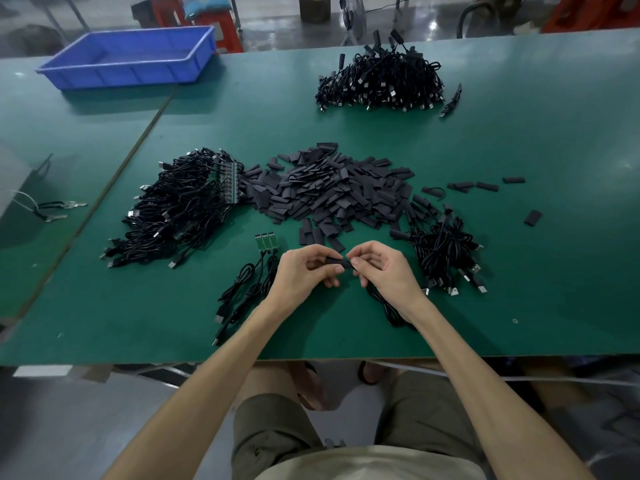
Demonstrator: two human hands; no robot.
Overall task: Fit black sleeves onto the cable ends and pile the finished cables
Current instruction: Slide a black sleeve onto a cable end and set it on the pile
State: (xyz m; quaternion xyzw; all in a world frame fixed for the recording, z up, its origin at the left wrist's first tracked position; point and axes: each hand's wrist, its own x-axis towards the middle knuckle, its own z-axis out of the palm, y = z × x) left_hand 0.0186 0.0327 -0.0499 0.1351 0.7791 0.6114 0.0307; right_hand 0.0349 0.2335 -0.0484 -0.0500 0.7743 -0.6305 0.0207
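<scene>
My left hand (303, 270) pinches a black sleeve (335, 260) between thumb and fingers, just above the green table. My right hand (379, 268) pinches the cable end at the sleeve's right side; that cable (389, 311) trails down under my right wrist. A heap of loose black sleeves (332, 192) lies just beyond my hands. A big bundle of cables with green circuit boards (183, 209) lies at the left. A few cables with green boards (256, 271) lie beside my left hand. A pile of sleeved cables (446, 254) lies to the right.
A larger pile of black cables (381, 81) lies at the far side of the green table (554, 150). A blue plastic bin (128, 58) stands at the far left. Pliers (59, 209) lie at the left edge. Stray sleeves (533, 218) dot the right.
</scene>
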